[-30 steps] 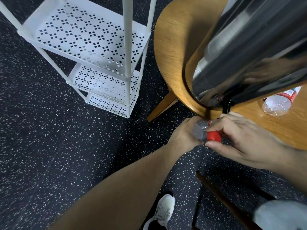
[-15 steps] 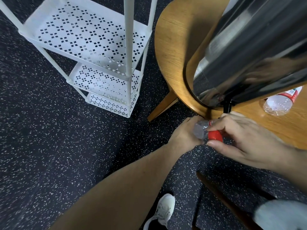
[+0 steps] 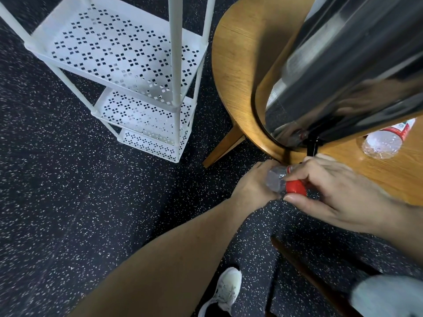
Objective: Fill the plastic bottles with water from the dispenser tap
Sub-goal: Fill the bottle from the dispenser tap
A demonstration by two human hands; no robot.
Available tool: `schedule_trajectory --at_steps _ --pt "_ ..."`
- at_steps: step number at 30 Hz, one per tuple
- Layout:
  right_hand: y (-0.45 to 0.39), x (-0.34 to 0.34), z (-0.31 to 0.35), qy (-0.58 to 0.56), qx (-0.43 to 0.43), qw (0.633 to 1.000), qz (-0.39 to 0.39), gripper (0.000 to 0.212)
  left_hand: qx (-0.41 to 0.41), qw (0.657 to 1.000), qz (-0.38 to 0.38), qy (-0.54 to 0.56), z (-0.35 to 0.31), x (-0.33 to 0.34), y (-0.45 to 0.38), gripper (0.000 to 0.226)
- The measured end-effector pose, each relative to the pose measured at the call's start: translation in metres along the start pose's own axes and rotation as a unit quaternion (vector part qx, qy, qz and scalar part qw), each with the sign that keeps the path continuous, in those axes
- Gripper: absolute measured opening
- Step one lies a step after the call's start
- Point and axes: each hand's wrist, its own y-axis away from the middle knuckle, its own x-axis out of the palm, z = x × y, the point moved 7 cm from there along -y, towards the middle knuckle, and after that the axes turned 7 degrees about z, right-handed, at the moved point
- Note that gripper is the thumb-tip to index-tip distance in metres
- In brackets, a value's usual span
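Cap (image 3: pixel 295 186) between right fingers (image 3: pixel 297 172), bottle (image 3: pixel 275 179) gripped left

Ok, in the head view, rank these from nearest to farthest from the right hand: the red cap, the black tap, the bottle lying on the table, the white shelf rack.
From the right hand:
1. Red cap, pinched in its fingers.
2. Black tap, just above the knuckles, under the dispenser.
3. Bottle lying on the table, up and to the right.
4. White shelf rack, far left on the floor.

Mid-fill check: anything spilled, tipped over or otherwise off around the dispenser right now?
One thing: a second plastic bottle lies on its side on the wooden table beside the dispenser, not upright. No spilled water shows. The left hand holds the bottle while the right hand pinches its red cap.
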Motion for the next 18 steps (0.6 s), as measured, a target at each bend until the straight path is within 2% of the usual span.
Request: schedule_trajectory --at_steps 18 --pt "0.0009 -0.0012 -0.0018 -0.015 0.004 1.000 -0.001 0.033 0.020 1.000 -0.005 0.000 0.0036 0.0003 -0.0017 0.047"
